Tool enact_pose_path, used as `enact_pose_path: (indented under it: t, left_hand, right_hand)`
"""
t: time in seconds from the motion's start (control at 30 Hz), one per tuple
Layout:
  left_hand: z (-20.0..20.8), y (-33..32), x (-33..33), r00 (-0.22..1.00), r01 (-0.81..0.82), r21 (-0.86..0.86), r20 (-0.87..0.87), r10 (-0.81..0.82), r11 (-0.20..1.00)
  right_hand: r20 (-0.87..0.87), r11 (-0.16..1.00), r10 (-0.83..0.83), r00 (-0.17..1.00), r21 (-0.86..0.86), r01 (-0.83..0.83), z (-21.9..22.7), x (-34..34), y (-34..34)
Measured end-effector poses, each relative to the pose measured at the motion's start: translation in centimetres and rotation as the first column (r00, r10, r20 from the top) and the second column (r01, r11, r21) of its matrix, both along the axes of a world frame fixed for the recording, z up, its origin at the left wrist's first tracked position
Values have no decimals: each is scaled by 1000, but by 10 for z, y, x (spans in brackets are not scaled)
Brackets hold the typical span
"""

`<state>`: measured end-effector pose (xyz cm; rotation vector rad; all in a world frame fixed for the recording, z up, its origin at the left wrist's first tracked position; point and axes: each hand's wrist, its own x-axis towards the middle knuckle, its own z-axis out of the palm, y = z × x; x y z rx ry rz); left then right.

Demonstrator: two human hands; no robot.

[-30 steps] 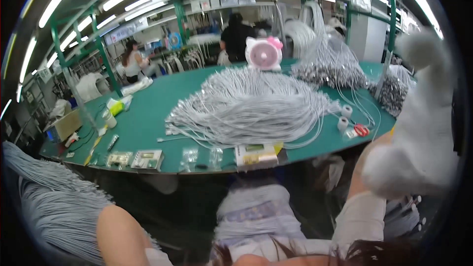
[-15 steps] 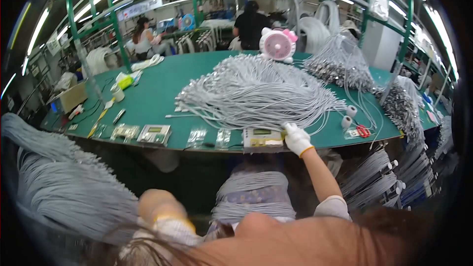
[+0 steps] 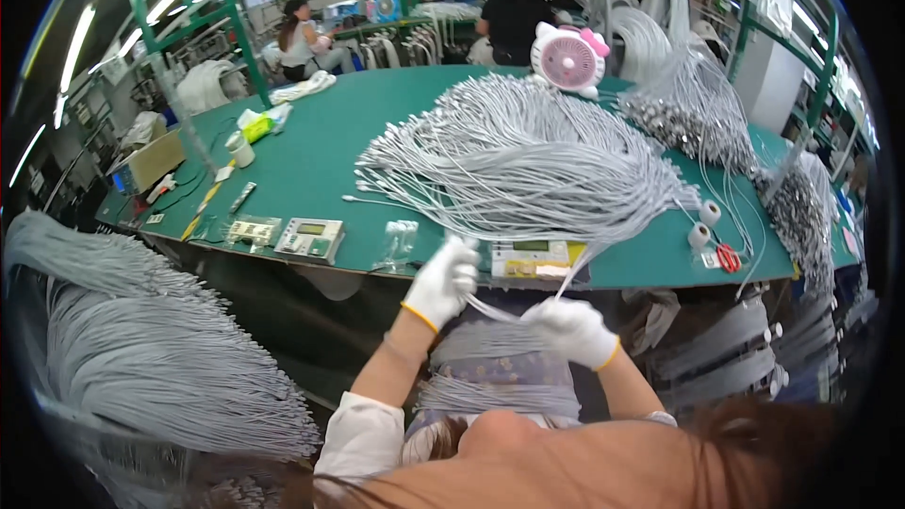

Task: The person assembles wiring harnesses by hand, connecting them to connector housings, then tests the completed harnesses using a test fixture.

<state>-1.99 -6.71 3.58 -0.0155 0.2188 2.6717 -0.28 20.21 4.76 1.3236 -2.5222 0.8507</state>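
My left hand [image 3: 443,285], in a white glove with a yellow cuff, is closed on a thin grey cable [image 3: 495,311] at the table's front edge. My right hand [image 3: 573,332], gloved alike, is closed on the same cable lower down, in front of the edge. Between the two hands the cable sags a little, and from the right hand a length runs up toward a large pile of grey cables [image 3: 528,165]. Just beyond the hands lies a small tester box with a display [image 3: 533,259]. The cable's end is hidden in my left fingers.
On the green table [image 3: 302,151] stand a second tester box [image 3: 311,238], small plastic bags [image 3: 396,243], red-handled scissors [image 3: 727,258], white rolls [image 3: 699,235] and a pink-and-white fan [image 3: 570,61]. Cable bundles [image 3: 179,349] hang at the left. Two people work at the back.
My left hand has come up from the lower left to the table edge and grips the cable. My right hand has left the tester box and moved down toward me with the cable.
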Motion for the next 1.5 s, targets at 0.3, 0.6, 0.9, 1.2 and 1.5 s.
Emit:
enact_pose_path:
  t: [0.3, 0.6, 0.9, 1.2, 1.5]
  left_hand:
    - [19, 112, 43, 920, 302, -610, -15, -392, 732]
    - [10, -24, 10, 961, -275, -622, -156, 228, 733]
    - [34, 23, -15, 947, -321, -540, -210, 245, 778]
    - [12, -28, 16, 971, -234, -915, -200, 134, 329]
    - [11, 4, -42, 980, -193, -633, -85, 181, 750]
  right_hand:
    - [857, 123, 512, 67, -150, 981, -45, 25, 0]
    - [-127, -352, 599, 791, -928, 117, 36, 21, 203]
    - [921, 552, 210, 327, -388, 738, -9, 14, 15]
    - [294, -83, 696, 655, -873, 480, -39, -23, 84]
    - [951, 672, 250, 183, -306, 674, -47, 18, -2]
